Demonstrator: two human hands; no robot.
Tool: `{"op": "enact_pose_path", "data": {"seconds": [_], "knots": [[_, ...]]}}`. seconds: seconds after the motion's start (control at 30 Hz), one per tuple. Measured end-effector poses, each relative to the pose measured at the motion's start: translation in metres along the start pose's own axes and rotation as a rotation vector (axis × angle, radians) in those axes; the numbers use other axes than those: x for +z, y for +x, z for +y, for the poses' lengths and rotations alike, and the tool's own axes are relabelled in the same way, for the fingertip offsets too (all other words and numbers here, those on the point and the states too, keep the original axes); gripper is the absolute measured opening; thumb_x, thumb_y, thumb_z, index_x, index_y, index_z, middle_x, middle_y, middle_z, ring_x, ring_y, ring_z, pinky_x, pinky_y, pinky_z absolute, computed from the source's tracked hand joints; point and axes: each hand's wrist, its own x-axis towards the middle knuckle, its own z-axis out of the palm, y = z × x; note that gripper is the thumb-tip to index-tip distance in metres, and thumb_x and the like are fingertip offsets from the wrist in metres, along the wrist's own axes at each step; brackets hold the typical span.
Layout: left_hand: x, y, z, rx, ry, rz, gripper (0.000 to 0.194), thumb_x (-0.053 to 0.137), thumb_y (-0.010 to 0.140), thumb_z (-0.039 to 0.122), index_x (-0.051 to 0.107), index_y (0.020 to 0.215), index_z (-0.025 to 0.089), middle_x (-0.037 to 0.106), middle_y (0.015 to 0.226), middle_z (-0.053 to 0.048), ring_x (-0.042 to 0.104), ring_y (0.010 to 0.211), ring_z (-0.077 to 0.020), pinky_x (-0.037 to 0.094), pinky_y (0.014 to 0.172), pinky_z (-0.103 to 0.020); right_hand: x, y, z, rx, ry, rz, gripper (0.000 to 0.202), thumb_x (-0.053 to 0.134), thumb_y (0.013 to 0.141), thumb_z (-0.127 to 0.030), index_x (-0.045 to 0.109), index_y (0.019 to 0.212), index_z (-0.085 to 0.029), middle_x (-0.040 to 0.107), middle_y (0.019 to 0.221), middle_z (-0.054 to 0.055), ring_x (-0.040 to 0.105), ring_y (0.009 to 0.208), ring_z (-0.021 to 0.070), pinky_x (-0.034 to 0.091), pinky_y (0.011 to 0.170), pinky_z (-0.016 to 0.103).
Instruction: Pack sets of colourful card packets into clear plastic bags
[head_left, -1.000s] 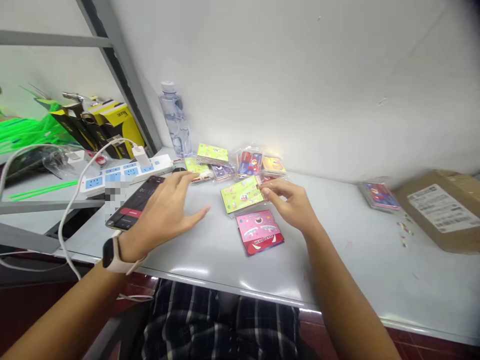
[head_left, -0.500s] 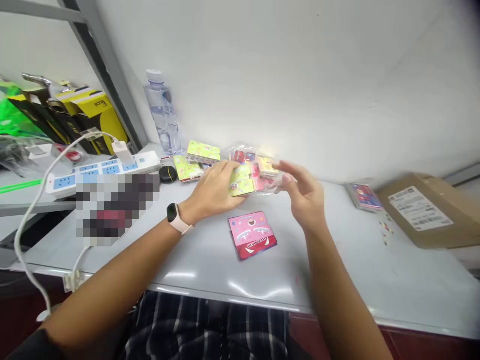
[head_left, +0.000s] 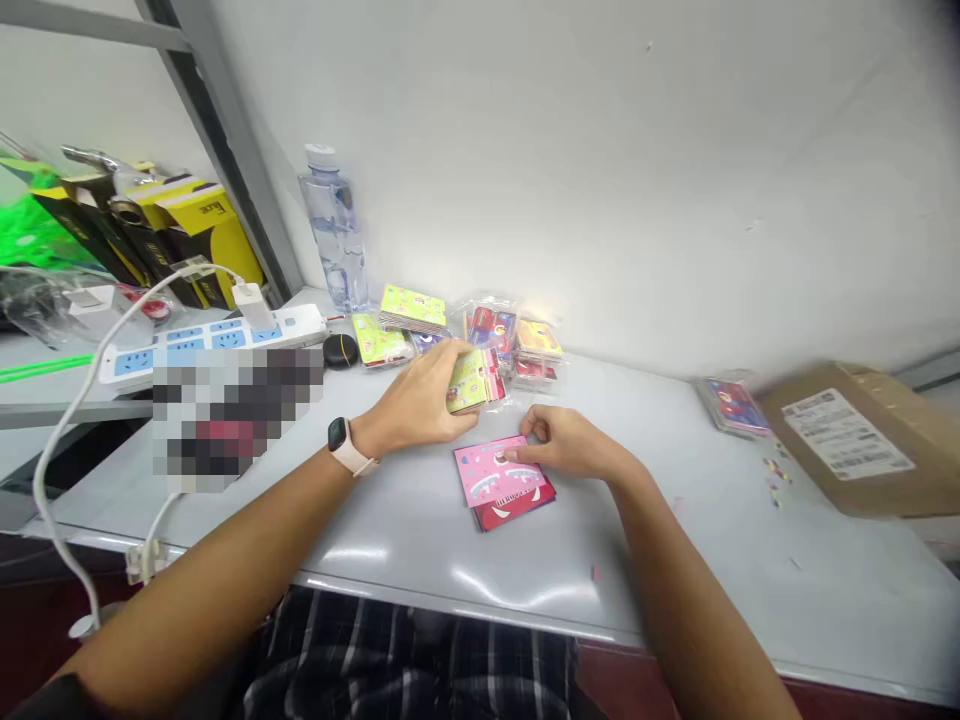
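My left hand [head_left: 427, 395], with a watch on its wrist, is closed around a small stack of yellow-green printed cards [head_left: 472, 382] that has a pink and red edge and a bit of clear plastic. My right hand [head_left: 570, 441] has its thumb on a pink card [head_left: 496, 472] and its fingers curled at the card's far edge. Under the pink card lies a red card [head_left: 517, 510] with white shapes, partly covered. Behind my left hand are yellow-green card packs [head_left: 412, 305], a red and blue pack [head_left: 493, 328] in clear plastic and a yellow pack [head_left: 538, 338].
A water bottle [head_left: 334, 230] stands by the wall, near a black round case [head_left: 340, 350] and a white power strip [head_left: 217, 340]. On the right are another card pack [head_left: 735, 405], small scraps [head_left: 776, 480] and a cardboard box [head_left: 862, 440]. A blurred-out patch covers the left.
My right hand has come down from beside the yellow-green stack to the pink card, which has turned slightly on the red one. My left hand still holds its stack, slightly lower and to the left.
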Motion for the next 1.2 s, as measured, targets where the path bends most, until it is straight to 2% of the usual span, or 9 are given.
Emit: {"op": "enact_pose_path", "data": {"seconds": [0.13,0.3,0.4,0.47,0.6,0.63,0.7,0.83,1.2], "knots": [[-0.001,-0.001,0.000,0.007,0.044,-0.036,0.052,0.068,0.078,0.022,0.048,0.126,0.018,0.064,0.127,-0.015,0.064,0.118,-0.0335,0.054,0.100,-0.051,-0.005,-0.002,-0.004,0.032,0.188,-0.067,0.035,0.086,0.077,-0.050,0.068,0.084,-0.021,0.067,0.085,0.003,0.060,0.076,0.0199,0.046,0.066,0.033],[-0.003,-0.001,-0.004,-0.004,0.105,-0.051,0.052,0.071,0.081,0.026,0.049,0.128,0.018,0.066,0.127,-0.014,0.066,0.115,-0.0330,0.055,0.097,-0.050,-0.022,-0.013,0.000,-0.052,0.593,-0.096,0.034,0.082,0.087,-0.050,0.060,0.086,-0.023,0.069,0.082,0.000,0.064,0.078,0.0188,0.050,0.072,0.033],[-0.003,-0.001,-0.005,-0.029,0.121,-0.046,0.050,0.073,0.087,0.035,0.051,0.129,0.018,0.066,0.125,-0.012,0.068,0.111,-0.0319,0.056,0.093,-0.048,-0.028,-0.018,0.002,-0.120,0.709,-0.028,0.035,0.083,0.087,-0.051,0.060,0.087,-0.024,0.070,0.080,-0.001,0.065,0.075,0.0181,0.054,0.070,0.033],[-0.003,-0.001,-0.005,-0.041,0.145,-0.050,0.051,0.075,0.088,0.036,0.052,0.130,0.019,0.067,0.127,-0.013,0.068,0.111,-0.0322,0.056,0.091,-0.048,-0.028,-0.017,0.003,-0.148,0.795,0.191,0.035,0.084,0.086,-0.052,0.062,0.091,-0.025,0.069,0.077,-0.002,0.064,0.068,0.0169,0.055,0.062,0.032],[-0.001,0.000,-0.006,-0.056,0.177,-0.036,0.060,0.083,0.085,0.039,0.052,0.132,0.019,0.067,0.132,-0.014,0.068,0.118,-0.0342,0.057,0.096,-0.049,-0.021,-0.010,0.000,-0.120,0.851,0.828,0.039,0.084,0.084,-0.055,0.065,0.101,-0.026,0.069,0.082,-0.001,0.065,0.063,0.0169,0.053,0.046,0.029],[-0.001,0.000,-0.006,-0.058,0.181,-0.030,0.064,0.086,0.083,0.042,0.052,0.133,0.019,0.067,0.134,-0.014,0.068,0.120,-0.0350,0.057,0.098,-0.050,-0.019,-0.008,-0.002,-0.105,0.820,0.932,0.039,0.084,0.083,-0.054,0.065,0.102,-0.025,0.069,0.085,0.000,0.067,0.065,0.0176,0.054,0.045,0.029],[0.000,0.000,-0.006,-0.063,0.195,-0.023,0.073,0.091,0.079,0.047,0.052,0.134,0.018,0.067,0.136,-0.015,0.068,0.122,-0.0365,0.057,0.101,-0.052,-0.014,-0.007,-0.006,-0.083,0.749,1.018,0.040,0.084,0.083,-0.054,0.066,0.102,-0.024,0.070,0.089,0.002,0.070,0.068,0.0191,0.055,0.044,0.030],[0.003,-0.001,-0.008,-0.049,0.223,-0.025,0.083,0.094,0.075,0.051,0.052,0.139,0.019,0.066,0.142,-0.016,0.065,0.129,-0.0385,0.055,0.105,-0.053,-0.005,-0.006,-0.014,-0.067,0.691,0.975,0.038,0.083,0.084,-0.054,0.069,0.102,-0.022,0.072,0.087,0.004,0.072,0.070,0.0223,0.057,0.045,0.032],[0.010,-0.003,0.004,0.028,0.295,-0.023,0.071,0.086,0.085,0.046,0.053,0.141,0.017,0.068,0.134,-0.015,0.068,0.122,-0.0355,0.054,0.102,-0.049,0.017,0.001,-0.018,-0.001,0.742,0.951,0.036,0.083,0.085,-0.053,0.073,0.101,-0.023,0.081,0.086,0.006,0.077,0.081,0.0256,0.062,0.070,0.039]]}}
